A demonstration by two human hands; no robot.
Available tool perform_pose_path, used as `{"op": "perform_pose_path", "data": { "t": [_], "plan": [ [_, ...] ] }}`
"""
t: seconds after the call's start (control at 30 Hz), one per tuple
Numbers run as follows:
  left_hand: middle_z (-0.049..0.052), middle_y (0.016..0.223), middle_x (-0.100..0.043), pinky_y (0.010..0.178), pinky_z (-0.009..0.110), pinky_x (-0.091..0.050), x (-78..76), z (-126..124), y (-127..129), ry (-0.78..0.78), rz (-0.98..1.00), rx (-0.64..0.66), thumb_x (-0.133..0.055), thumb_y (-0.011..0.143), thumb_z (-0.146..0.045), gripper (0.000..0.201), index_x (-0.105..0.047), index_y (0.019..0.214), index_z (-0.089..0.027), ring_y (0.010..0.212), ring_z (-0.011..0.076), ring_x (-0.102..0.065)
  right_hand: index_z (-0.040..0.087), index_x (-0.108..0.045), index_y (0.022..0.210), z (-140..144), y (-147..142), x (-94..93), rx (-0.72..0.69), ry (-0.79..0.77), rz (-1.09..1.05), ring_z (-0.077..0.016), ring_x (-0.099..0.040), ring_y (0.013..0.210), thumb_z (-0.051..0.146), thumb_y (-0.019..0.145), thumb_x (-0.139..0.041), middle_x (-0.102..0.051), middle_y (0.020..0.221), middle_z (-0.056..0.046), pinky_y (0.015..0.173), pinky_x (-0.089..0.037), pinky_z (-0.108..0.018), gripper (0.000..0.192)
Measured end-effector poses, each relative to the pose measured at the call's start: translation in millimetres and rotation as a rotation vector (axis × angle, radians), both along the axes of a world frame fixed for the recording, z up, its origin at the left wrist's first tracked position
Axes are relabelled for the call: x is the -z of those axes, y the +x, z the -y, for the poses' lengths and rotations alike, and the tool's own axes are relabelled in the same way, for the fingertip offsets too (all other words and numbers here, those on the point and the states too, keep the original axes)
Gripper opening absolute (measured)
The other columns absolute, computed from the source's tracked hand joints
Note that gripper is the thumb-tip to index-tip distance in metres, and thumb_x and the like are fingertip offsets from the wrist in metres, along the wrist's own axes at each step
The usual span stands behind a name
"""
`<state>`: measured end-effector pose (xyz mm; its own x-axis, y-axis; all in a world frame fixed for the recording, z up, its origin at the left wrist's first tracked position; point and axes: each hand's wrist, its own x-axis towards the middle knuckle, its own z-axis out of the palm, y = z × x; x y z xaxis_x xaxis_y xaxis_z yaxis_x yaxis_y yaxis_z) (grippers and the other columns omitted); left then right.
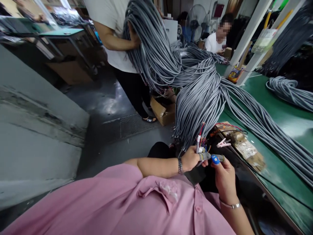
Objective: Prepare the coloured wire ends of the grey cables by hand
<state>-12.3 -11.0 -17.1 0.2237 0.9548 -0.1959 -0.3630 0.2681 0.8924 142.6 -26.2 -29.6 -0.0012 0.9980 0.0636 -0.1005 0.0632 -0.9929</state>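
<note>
My left hand [192, 160] is closed around the ends of several grey cables [198, 143], whose thin red, blue and other coloured wires fan out at the top. A grey cover sits on a finger of this hand. Close beside it, my right hand [225, 174] has thumb and forefinger pinched together. At the thumb tip is a small round blue piece [215, 159]; I cannot tell whether it is worn or held. A thick bundle of grey cables [198, 101] hangs over the table edge just beyond my hands.
A green table [283, 117] on the right carries long cable runs and a taped block [246, 150] with a pink clip [223, 143]. A standing person [117, 39] holds a large cable coil [151, 42]. Another person [216, 40] is at the back. A cardboard box [162, 112] stands on the floor.
</note>
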Motion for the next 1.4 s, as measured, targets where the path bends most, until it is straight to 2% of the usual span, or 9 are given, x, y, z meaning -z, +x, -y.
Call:
{"op": "perform_pose_path", "data": {
  "t": [0.1, 0.33, 0.63, 0.77, 0.9, 1.07, 1.23, 1.33, 1.4],
  "plan": [
    [0.005, 0.053, -0.061, 0.046, 0.025, -0.045, -1.3, 2, -1, -0.003, 0.014, -0.035, -0.074, 0.066, -0.049, 0.041, -0.062, 0.062, -0.010, 0.044, 0.0127, -0.056, 0.019, -0.067, 0.076, 4, -5, -3.5, 0.068, -0.028, 0.066, -0.0129, -0.049, 0.064, 0.032, 0.077, -0.073, -0.059, 0.069, 0.001, 0.062, -0.041, -0.028, 0.014],
    [0.005, 0.052, -0.062, 0.045, 0.024, -0.043, 0.1, 1, -1, -0.057, 0.031, -0.095, -0.074, 0.066, -0.047, 0.038, -0.063, 0.063, -0.010, 0.043, 0.0123, -0.055, 0.020, -0.068, 0.078, 8, -12, -12.6, 0.072, 0.002, 0.097, -0.0141, -0.050, 0.066, 0.034, 0.078, -0.071, -0.060, 0.071, 0.000, 0.063, -0.042, -0.029, 0.014],
    [0.004, 0.052, -0.063, 0.042, 0.022, -0.043, 0.4, 3, -2, -0.042, 0.026, -0.119, -0.073, 0.069, -0.040, 0.029, -0.066, 0.068, -0.011, 0.043, 0.0119, -0.056, 0.022, -0.068, 0.074, 12, -20, -22.6, 0.033, 0.001, -0.027, -0.0130, -0.054, 0.063, 0.031, 0.079, -0.069, -0.064, 0.068, 0.001, 0.062, -0.044, -0.026, 0.011],
    [0.003, 0.052, -0.062, 0.043, 0.022, -0.045, -0.5, 2, 0, -0.060, 0.029, -0.131, -0.073, 0.068, -0.038, 0.028, -0.066, 0.068, -0.011, 0.044, 0.0116, -0.056, 0.021, -0.068, 0.072, 13, -20, -22.4, 0.024, -0.007, -0.022, -0.0132, -0.054, 0.063, 0.033, 0.079, -0.069, -0.064, 0.067, 0.001, 0.062, -0.044, -0.027, 0.013],
    [0.002, 0.046, -0.058, 0.040, 0.022, -0.041, -0.7, 0, 0, -0.056, 0.018, -0.117, -0.073, 0.068, -0.041, 0.031, -0.065, 0.065, -0.011, 0.039, 0.0104, -0.051, 0.020, -0.067, 0.072, 12, -15, -19.1, 0.026, -0.021, 0.016, -0.0135, -0.053, 0.063, 0.034, 0.078, -0.070, -0.063, 0.066, 0.001, 0.063, -0.044, -0.027, 0.015],
    [0.002, 0.045, -0.057, 0.038, 0.022, -0.038, -1.9, -1, -2, -0.030, 0.007, -0.093, -0.074, 0.067, -0.044, 0.035, -0.064, 0.062, -0.011, 0.037, 0.0101, -0.049, 0.020, -0.068, 0.075, 11, -10, -2.7, 0.024, -0.046, 0.034, -0.0147, -0.053, 0.066, 0.036, 0.077, -0.071, -0.064, 0.070, 0.000, 0.064, -0.043, -0.028, 0.017],
    [0.002, 0.046, -0.057, 0.036, 0.022, -0.035, -4.2, -3, -7, -0.019, -0.007, -0.084, -0.075, 0.066, -0.044, 0.036, -0.062, 0.059, -0.011, 0.037, 0.0095, -0.048, 0.020, -0.070, 0.089, 7, -7, 8.6, 0.033, -0.113, -0.122, -0.0165, -0.058, 0.069, 0.047, 0.082, -0.062, -0.068, 0.080, -0.004, 0.063, -0.047, -0.029, 0.029],
    [0.002, 0.047, -0.057, 0.038, 0.022, -0.037, -3.4, -3, -9, -0.016, -0.020, -0.069, -0.074, 0.066, -0.044, 0.035, -0.061, 0.060, -0.012, 0.037, 0.0096, -0.048, 0.021, -0.068, 0.102, 3, -8, -1.2, -0.015, -0.186, -0.260, -0.0153, -0.060, 0.073, 0.046, 0.083, -0.062, -0.070, 0.092, -0.006, 0.067, -0.049, -0.029, 0.032],
    [0.002, 0.046, -0.057, 0.039, 0.023, -0.037, -1.7, -2, -10, -0.005, -0.026, -0.059, -0.073, 0.068, -0.043, 0.034, -0.061, 0.059, -0.012, 0.037, 0.0096, -0.048, 0.021, -0.068, 0.101, -1, -10, -12.6, -0.063, -0.237, -0.295, -0.0145, -0.061, 0.073, 0.040, 0.078, -0.070, -0.070, 0.095, -0.006, 0.068, -0.050, -0.029, 0.030]
  ]
}}
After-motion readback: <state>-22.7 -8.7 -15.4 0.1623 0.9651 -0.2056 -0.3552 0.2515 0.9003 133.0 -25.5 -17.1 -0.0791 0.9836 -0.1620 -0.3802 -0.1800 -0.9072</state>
